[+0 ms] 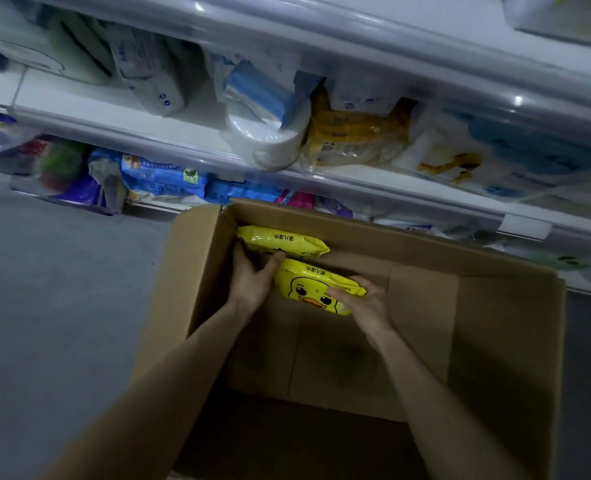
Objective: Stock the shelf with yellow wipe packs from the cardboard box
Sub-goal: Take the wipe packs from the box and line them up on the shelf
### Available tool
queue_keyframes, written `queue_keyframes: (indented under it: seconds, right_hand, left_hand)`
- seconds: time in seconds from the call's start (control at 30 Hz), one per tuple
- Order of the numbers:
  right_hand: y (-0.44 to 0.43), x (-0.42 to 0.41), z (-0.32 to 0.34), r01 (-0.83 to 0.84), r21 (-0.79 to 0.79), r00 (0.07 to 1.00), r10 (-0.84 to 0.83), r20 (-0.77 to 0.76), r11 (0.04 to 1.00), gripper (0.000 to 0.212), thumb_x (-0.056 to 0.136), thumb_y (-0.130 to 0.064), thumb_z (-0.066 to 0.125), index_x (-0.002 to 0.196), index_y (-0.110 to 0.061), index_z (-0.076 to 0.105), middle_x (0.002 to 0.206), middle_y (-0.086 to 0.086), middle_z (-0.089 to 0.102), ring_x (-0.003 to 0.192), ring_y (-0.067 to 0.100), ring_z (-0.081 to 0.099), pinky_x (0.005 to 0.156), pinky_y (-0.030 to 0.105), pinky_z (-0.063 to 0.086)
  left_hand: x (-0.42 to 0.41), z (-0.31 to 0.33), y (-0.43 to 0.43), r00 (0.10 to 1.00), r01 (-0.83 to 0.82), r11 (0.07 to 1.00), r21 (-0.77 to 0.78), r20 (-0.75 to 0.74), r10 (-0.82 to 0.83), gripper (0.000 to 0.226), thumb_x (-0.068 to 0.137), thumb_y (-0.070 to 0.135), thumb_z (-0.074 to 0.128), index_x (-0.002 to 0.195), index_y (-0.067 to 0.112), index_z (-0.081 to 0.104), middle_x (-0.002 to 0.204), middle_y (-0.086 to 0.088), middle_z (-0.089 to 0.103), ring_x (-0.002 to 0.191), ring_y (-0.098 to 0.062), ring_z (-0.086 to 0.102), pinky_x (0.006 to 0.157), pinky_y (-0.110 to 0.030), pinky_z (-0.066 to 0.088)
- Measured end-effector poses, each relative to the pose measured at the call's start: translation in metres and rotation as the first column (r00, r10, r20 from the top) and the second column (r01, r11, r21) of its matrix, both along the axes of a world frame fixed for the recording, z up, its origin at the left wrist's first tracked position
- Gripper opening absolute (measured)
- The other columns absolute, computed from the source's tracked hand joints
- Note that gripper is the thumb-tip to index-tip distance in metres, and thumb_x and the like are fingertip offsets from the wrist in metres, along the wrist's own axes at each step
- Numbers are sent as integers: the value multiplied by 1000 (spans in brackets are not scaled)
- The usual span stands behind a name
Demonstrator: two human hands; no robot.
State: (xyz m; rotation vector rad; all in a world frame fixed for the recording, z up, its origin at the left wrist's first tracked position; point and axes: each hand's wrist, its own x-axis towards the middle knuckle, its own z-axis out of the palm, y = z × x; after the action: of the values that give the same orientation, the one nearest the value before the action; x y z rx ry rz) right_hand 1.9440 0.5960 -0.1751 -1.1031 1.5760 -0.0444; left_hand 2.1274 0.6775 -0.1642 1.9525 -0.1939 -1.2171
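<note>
An open cardboard box (508, 341) stands on the floor below the shelf. Two yellow wipe packs lie at its far end. The far pack (280, 239) leans against the box's back wall. The near pack (308, 284) shows a duck face. My left hand (252, 280) grips the far pack's lower left edge, thumb up on its front. My right hand (366, 303) grips the right end of the duck pack, fingers curled over its top. On the middle shelf (169, 133) lies a stack of yellow packs (353, 133).
White shelves (408, 192) run across the top, filled with tissue rolls, blue packs and other wrapped goods. A white roll (270, 140) juts over the shelf edge above the box. Grey floor (62, 289) lies to the left. The rest of the box bottom is bare cardboard.
</note>
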Motion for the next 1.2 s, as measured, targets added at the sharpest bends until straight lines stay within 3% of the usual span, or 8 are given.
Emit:
queue_keyframes:
  seconds: [0.13, 0.23, 0.4, 0.57, 0.8, 0.97, 1.13, 1.2]
  right_hand:
    - [1, -23, -1, 61, -10, 998, -61, 9, 998, 57, 72, -23, 80, 123, -9, 58, 106, 9, 68, 85, 17, 65, 68, 19, 51]
    - [1, -37, -4, 120, -36, 992, -119, 33, 992, 50, 72, -21, 80, 117, -7, 61, 95, 8, 71, 86, 24, 68, 75, 29, 54]
    - [6, -51, -2, 129, -70, 990, -124, 70, 989, 28, 74, -20, 78, 99, -12, 68, 86, 6, 72, 76, 21, 68, 73, 31, 54]
    - [12, -59, 21, 133, -92, 988, -125, 95, 987, 14, 78, -12, 74, 82, -21, 65, 74, -5, 69, 56, -1, 64, 54, 14, 50]
    - [3, -74, 113, 113, -124, 983, -93, 160, 986, 15, 79, -10, 73, 74, -20, 62, 51, -16, 64, 51, -4, 61, 50, 8, 46]
    - [-7, -85, 208, 91, -218, 968, -35, 250, 972, 11, 78, -7, 73, 82, -15, 67, 58, -13, 68, 55, -2, 63, 56, 14, 51]
    - [-21, -107, 303, 97, -333, 949, 14, 316, 938, 9, 77, -9, 74, 82, -15, 70, 78, -1, 72, 70, 12, 66, 71, 27, 53]
    - [-28, -119, 333, 115, -358, 940, 15, 342, 927, 9, 77, -10, 75, 81, -16, 70, 72, -6, 72, 66, 11, 66, 65, 23, 54]
  left_hand:
    - [-1, -12, -8, 998, -36, 999, 22, 56, 34, 93, 78, 34, 73, 148, 19, 14, 149, -5, 35, 137, -22, 33, 115, -42, 26]
    - [1, -22, -11, 991, 5, 997, 71, 130, -15, 96, 71, 36, 79, 146, 19, 21, 145, -8, 38, 135, -26, 35, 113, -44, 29]
    - [-5, -30, -16, 947, 157, 976, 149, 257, -192, 59, 72, 31, 79, 121, 12, 54, 132, -13, 40, 126, -30, 38, 106, -37, 35]
    - [-12, -5, -17, 947, 246, 967, 70, 196, -255, 35, 76, 20, 78, 101, 4, 61, 94, -6, 63, 90, -22, 60, 82, -33, 47]
    - [-2, 105, -5, 882, 367, 930, -9, 320, -345, 29, 73, 22, 79, 85, 8, 57, 84, -4, 65, 87, -25, 62, 78, -37, 50]
    - [-1, 213, -12, 833, 465, 876, -124, 397, -386, 30, 73, 18, 80, 89, 25, 55, 75, 9, 56, 72, -9, 58, 62, -4, 39]
    - [-15, 305, -25, 835, 492, 830, -261, 411, -365, 24, 70, 3, 79, 81, 8, 58, 64, 2, 57, 49, 3, 52, 49, -8, 38]
    - [-24, 334, -32, 821, 505, 815, -285, 449, -352, 25, 69, 6, 81, 81, 2, 60, 67, -8, 62, 55, -3, 53, 57, -19, 42]
